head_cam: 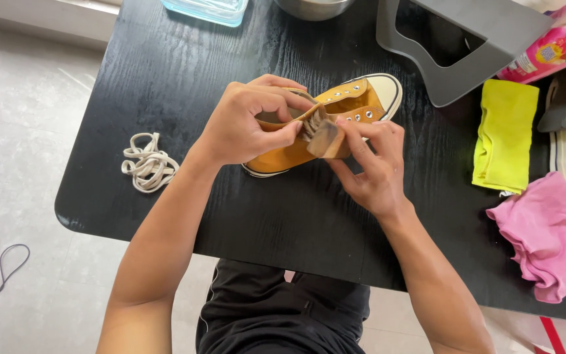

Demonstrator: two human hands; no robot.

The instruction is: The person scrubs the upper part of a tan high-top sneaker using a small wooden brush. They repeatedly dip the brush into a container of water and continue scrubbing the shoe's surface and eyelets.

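Brushing step underway: left hand [244,128] fingers pinch the mustard sneaker [335,118] collar, right hand [371,164] fingers grip brush [322,134]; next stroke needs steady counter-hold.

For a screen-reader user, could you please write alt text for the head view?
Seen from above, a person's left hand grips the heel end of a mustard-yellow canvas sneaker on a black wooden table, while the right hand holds a small wooden brush against it. A coiled off-white shoelace lies to the left; yellow and pink cloths lie to the right.
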